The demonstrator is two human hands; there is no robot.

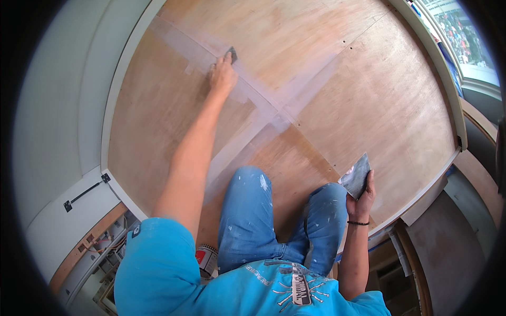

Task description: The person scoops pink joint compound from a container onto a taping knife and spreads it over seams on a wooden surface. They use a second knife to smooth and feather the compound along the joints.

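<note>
My left hand (223, 78) reaches far out over the plywood floor panels (168, 110). Its fingers are closed on a small dark scraper (232, 54), held against a seam coated with pale filler (256, 97). Part of the scraper is covered by the fingers. Near my right knee, my right hand (365, 201) grips a flat grey metal plate (357, 176) by its lower edge, tilted up. A light smear of filler lies on the plate's left side. Other filled bands cross the panels and meet around the middle.
I kneel on the panels in paint-spotted jeans (245, 210). A tin with a red label (207, 259) stands beside my left thigh. A pale raised edge (112, 105) borders the wood on the left. At the upper right is a window (464, 39); a black hinged stay (84, 195) sits lower left.
</note>
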